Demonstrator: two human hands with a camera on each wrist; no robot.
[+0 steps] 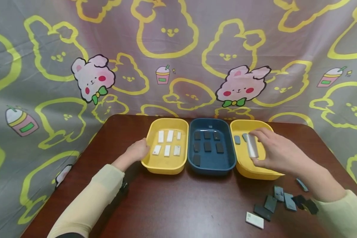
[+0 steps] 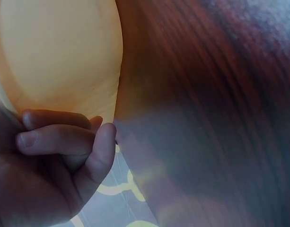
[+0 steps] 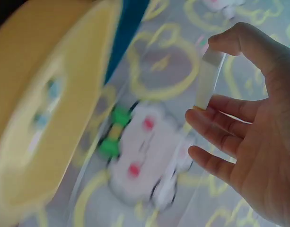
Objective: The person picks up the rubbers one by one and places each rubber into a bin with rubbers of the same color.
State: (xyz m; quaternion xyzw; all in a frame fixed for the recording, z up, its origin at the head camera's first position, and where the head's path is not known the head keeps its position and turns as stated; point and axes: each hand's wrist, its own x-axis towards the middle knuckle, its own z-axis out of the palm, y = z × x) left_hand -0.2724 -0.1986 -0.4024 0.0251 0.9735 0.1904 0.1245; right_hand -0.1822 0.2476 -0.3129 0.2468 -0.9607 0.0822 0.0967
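Note:
My left hand (image 1: 138, 150) grips the left rim of the left yellow tub (image 1: 163, 169); in the left wrist view its curled fingers (image 2: 57, 139) lie against the tub's side. Over the right yellow tub (image 1: 253, 172), my right hand (image 1: 281, 152) pinches a pale rectangular tile (image 1: 252, 146) by its ends between thumb and fingertips. The right wrist view shows that tile (image 3: 209, 78) upright in the pinch, other fingers spread. Below it, blue-grey tiles (image 1: 237, 140) lie in the right tub, partly hidden by the hand.
White tiles (image 1: 167, 150) lie in two rows in the left tub. The dark blue tub (image 1: 211, 170) between the yellow ones holds several black tiles (image 1: 207, 146). On the table's right front lie loose dark and blue-grey tiles (image 1: 270, 203) and a white tile (image 1: 254, 220). A patterned curtain (image 1: 178, 43) hangs behind.

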